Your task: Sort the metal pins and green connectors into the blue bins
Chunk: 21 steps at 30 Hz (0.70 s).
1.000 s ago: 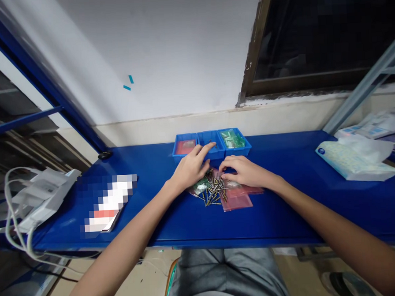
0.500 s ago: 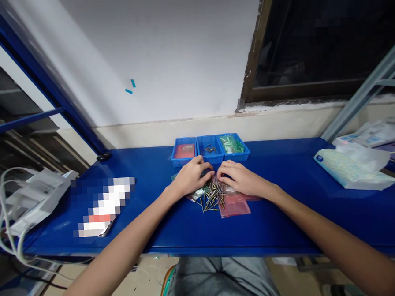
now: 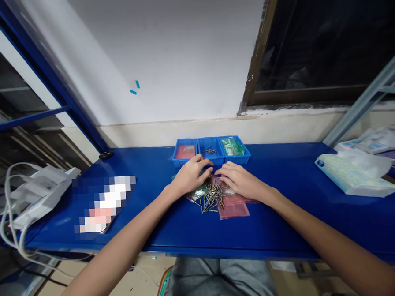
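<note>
My left hand (image 3: pixel 192 174) rests over the left side of a pile of slim metal pins (image 3: pixel 211 199), silver and brass-coloured. Its fingers are curved with the thumb apart, and I see nothing held in them. Across from it, my right hand (image 3: pixel 240 179) lies over red plastic bags, fingers bent and spread, fingertips close to the left hand's. A red zip bag (image 3: pixel 235 210) pokes out below the right hand. Partly under the left hand and beside the pins is a green bag (image 3: pixel 198 193). Both hands hide part of the bags and the pile's far side.
Behind the hands stand three blue bins: the left bin (image 3: pixel 174 158) has red bags, the middle bin (image 3: pixel 212 161) metal pins, the right bin (image 3: pixel 248 155) green bags. A tissue box (image 3: pixel 354 175) is at right. Left are a blurred-out flat object (image 3: pixel 106 208) and white cables (image 3: pixel 13 237).
The view has shifted slightly. Both hands stay over the pile with small finger movements; the right fingers look a little more stretched toward the left hand.
</note>
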{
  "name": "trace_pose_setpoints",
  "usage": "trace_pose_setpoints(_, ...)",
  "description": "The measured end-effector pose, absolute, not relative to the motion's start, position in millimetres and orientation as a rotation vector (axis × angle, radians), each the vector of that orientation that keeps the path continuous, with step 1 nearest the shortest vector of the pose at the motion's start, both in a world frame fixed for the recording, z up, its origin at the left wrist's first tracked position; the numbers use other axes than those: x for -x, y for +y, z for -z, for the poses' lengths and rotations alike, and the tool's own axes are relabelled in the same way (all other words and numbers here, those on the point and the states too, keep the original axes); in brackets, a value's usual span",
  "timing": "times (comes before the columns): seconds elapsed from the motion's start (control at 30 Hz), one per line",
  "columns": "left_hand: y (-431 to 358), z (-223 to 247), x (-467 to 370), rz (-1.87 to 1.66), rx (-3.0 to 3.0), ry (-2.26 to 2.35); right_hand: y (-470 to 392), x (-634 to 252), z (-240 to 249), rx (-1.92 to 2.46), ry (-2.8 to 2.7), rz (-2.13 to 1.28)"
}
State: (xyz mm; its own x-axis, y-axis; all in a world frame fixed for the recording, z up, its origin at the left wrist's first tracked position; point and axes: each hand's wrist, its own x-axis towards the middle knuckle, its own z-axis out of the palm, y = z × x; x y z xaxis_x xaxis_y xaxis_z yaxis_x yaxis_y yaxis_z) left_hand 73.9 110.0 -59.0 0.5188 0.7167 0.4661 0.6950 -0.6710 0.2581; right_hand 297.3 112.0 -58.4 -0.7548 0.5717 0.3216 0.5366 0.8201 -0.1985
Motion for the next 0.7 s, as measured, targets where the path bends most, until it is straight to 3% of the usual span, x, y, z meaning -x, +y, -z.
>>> trace_pose_setpoints(0.7,105.6,60.0,-78.0,-0.830,-2.685,1.216,115.4,-304.8,59.0,0.995,-2.517,-0.102)
